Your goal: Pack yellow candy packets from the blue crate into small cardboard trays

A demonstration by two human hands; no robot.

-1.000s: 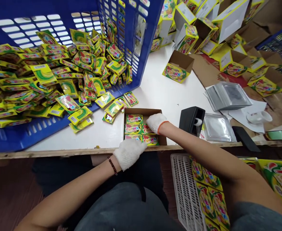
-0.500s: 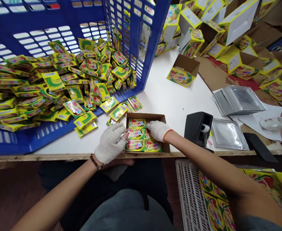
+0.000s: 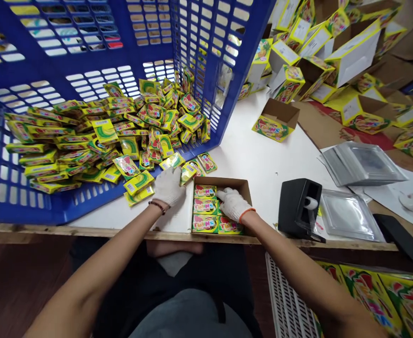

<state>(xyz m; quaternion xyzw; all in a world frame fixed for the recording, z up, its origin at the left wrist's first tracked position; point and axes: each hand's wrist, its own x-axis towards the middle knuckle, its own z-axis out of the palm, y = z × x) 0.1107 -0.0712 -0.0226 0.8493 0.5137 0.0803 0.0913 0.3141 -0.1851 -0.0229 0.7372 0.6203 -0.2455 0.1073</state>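
My left hand (image 3: 170, 187), in a white knit glove, reaches to the loose candy packs at the front of the blue basket. Its fingers lie apart over a yellow-green pack (image 3: 173, 161), with another pack (image 3: 188, 172) beside them. An open cardboard box (image 3: 246, 188) stands before me at the table edge, partly filled with rows of small TWINS packs (image 3: 205, 224). Inside it rests my gloved right hand (image 3: 233, 205), fingers curled down against the packs. Whatever lies under that palm is hidden.
Many packs pile up inside the tipped blue basket (image 3: 223, 112). A black tape dispenser (image 3: 292, 206), clear plastic lids (image 3: 349, 216) and a small open carton (image 3: 275, 122) are on the right. More cartons (image 3: 364, 112) heap up behind. Below the table is a white crate (image 3: 287, 295).
My left hand has left the box's left side and moved up and left to the loose packs. My right hand stays in the box. The view has shifted slightly.
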